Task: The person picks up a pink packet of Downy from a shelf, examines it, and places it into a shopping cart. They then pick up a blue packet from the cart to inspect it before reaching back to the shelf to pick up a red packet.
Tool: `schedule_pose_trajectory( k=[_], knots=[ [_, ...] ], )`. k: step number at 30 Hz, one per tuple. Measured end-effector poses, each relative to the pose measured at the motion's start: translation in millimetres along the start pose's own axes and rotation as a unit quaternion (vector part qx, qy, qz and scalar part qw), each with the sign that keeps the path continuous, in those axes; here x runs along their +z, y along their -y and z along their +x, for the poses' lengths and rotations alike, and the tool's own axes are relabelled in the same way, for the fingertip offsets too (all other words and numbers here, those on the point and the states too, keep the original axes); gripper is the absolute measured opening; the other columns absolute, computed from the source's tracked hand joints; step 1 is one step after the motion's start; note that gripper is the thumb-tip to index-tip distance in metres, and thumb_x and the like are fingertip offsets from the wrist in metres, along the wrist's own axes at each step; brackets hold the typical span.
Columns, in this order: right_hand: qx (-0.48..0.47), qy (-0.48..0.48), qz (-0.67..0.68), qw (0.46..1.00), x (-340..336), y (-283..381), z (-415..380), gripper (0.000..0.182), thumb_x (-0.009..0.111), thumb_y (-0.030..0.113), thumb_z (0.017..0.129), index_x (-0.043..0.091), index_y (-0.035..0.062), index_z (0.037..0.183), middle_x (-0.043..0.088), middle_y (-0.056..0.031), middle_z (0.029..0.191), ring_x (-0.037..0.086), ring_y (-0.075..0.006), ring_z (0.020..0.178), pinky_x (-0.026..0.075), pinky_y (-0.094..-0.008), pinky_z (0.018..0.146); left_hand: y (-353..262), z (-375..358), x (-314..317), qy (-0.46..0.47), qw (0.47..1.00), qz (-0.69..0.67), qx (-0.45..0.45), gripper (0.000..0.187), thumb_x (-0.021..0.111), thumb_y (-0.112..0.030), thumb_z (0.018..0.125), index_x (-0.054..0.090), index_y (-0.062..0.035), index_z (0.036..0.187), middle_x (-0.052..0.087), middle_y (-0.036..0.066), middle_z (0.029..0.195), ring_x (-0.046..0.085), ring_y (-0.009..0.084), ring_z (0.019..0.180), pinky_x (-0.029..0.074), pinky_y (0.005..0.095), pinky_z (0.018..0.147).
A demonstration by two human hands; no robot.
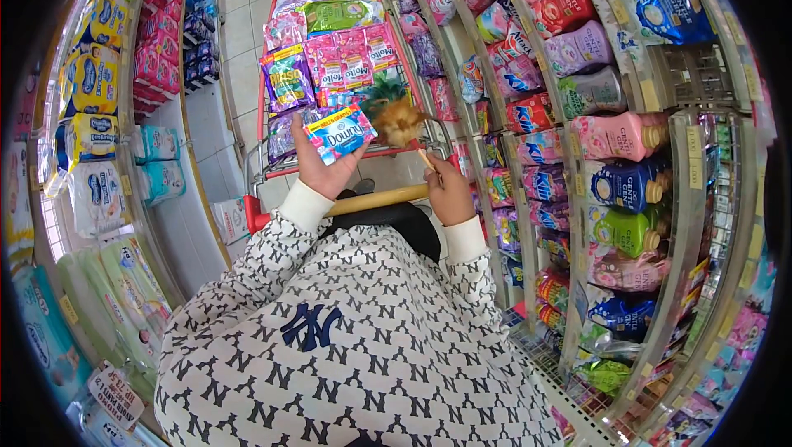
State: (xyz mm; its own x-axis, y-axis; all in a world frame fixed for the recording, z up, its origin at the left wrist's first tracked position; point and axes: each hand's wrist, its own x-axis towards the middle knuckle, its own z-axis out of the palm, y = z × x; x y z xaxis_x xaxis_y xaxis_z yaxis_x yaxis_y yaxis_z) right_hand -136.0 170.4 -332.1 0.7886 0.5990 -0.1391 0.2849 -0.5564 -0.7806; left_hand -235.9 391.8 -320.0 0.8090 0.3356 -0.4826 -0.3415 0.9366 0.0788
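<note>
My left hand (328, 165) is closed around the lower edge of a blue Downy pack (338, 135) with a yellow strip along its top. In my right hand (450, 190) is the thin wooden handle of a feather duster (403, 124). Its brown and green feathers point up and left, right beside the pack. Both hands are above the near end of a red-rimmed shopping cart (266, 59). Inside the cart lie pink Molto packs (340, 59), a purple Rinso bag (289, 80) and a green pack (337, 15).
The cart's yellow handlebar (388, 198) runs just in front of my body. On the right, shelves hold detergent pouches, among them a pink bottle-like pouch (615, 135) and a blue pouch (670, 7). Tissue packs (95, 88) line the left shelf. Tiled floor (239, 2) shows between.
</note>
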Motion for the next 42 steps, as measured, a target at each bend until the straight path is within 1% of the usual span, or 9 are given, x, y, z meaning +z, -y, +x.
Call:
schedule_pose_trajectory(
  k=[8,16,20,22,27,30,34,40,42],
  knots=[
    [0.007,-0.049,0.177,0.983,-15.3,38.3,-13.1,0.03,0.055,0.019,0.099,0.06,-0.0001,0.122,0.062,-0.0043,0.084,0.057,-0.0099,0.079,0.046,-0.0249,0.073,-6.7,18.5,-13.8,0.016,0.996,0.067,-0.051,0.086,0.039,-0.073,0.089,0.041,-0.0041,0.141,0.049,0.02,0.138,0.047,0.0404,0.127,0.035,0.0611,0.107],
    [0.053,-0.044,0.124,0.99,-7.4,41.2,-20.8,0.044,0.061,0.044,0.093,0.065,0.0054,0.115,0.068,-0.0103,0.082,0.064,-0.0186,0.074,0.05,-0.0329,0.069,-21.3,10.2,29.4,0.081,0.962,0.258,0.036,0.059,0.055,-0.041,0.093,0.04,-0.0085,0.14,0.045,0.014,0.144,0.044,0.0359,0.132,0.035,0.0627,0.108],
    [0.102,-0.081,0.022,0.991,-46.5,71.9,-34.2,0.046,0.057,0.048,0.093,0.065,0.0068,0.114,0.068,-0.0188,0.093,0.066,-0.0349,0.085,0.052,-0.0407,0.076,-30.8,-4.3,55.0,0.02,0.959,0.279,0.047,0.051,0.061,-0.027,0.091,0.045,-0.0074,0.135,0.055,0.013,0.131,0.051,0.0326,0.124,0.042,0.0599,0.104],
    [0.076,-0.126,0.097,0.984,-51.9,69.8,-37.2,0.047,0.059,0.045,0.093,0.061,0.0055,0.119,0.069,-0.0167,0.095,0.067,-0.0303,0.082,0.053,-0.0383,0.074,-49.4,19.0,27.8,0.085,0.939,0.332,0.017,0.044,0.062,-0.013,0.086,0.05,-0.006,0.129,0.06,0.012,0.12,0.058,0.0307,0.116,0.048,0.059,0.097],
    [-0.015,-0.16,0.385,0.909,-51.2,74.5,-43.8,0.048,0.065,0.021,0.095,0.046,0.0051,0.136,0.067,-0.0045,0.1,0.061,-0.0082,0.075,0.052,-0.0246,0.067,10.4,0.8,119.5,0.207,0.79,0.557,-0.153,0.056,0.057,0.0,0.083,0.045,-0.0016,0.137,0.061,0.012,0.115,0.066,0.0227,0.097,0.06,0.0363,0.076],
    [0.021,-0.082,0.507,0.858,-52.2,51.7,-50.8,0.044,0.063,0.022,0.095,0.049,0.0053,0.133,0.067,-0.0045,0.093,0.06,-0.0078,0.068,0.049,-0.023,0.057,58.8,-2.7,157.4,0.273,0.68,0.66,-0.169,0.057,0.057,-0.001,0.085,0.041,-0.0033,0.14,0.059,0.011,0.118,0.065,0.0207,0.098,0.059,0.0323,0.075],
    [0.026,-0.279,0.583,0.763,-93.6,52.5,-74.9,0.037,0.064,0.015,0.094,0.051,0.005,0.127,0.065,-0.0034,0.088,0.061,-0.0071,0.065,0.045,-0.0206,0.051,128.0,-17.4,190.2,0.338,0.734,0.568,-0.158,0.069,0.063,0.001,0.088,0.027,-0.0117,0.145,0.048,0.013,0.132,0.058,0.0206,0.11,0.054,0.0327,0.086],
    [-0.058,-0.441,0.505,0.74,-161.2,62.0,-101.8,0.042,0.062,0.012,0.095,0.045,0.004,0.132,0.066,-0.005,0.095,0.063,-0.0102,0.067,0.046,-0.0216,0.052,214.4,-29.9,231.4,0.56,0.512,0.637,-0.13,0.061,0.062,0.007,0.085,0.04,-0.0012,0.141,0.045,0.013,0.139,0.049,0.0202,0.123,0.043,0.0332,0.101],
    [-0.082,-0.44,0.496,0.744,-180.7,58.4,-115.5,0.043,0.061,0.015,0.096,0.043,0.004,0.134,0.067,-0.0063,0.102,0.063,-0.0103,0.07,0.047,-0.0222,0.056,242.8,-35.0,256.7,0.603,0.515,0.601,-0.096,0.058,0.061,0.008,0.086,0.043,-0.0028,0.14,0.044,0.01,0.138,0.048,0.0188,0.124,0.041,0.0322,0.102]
  ],
)
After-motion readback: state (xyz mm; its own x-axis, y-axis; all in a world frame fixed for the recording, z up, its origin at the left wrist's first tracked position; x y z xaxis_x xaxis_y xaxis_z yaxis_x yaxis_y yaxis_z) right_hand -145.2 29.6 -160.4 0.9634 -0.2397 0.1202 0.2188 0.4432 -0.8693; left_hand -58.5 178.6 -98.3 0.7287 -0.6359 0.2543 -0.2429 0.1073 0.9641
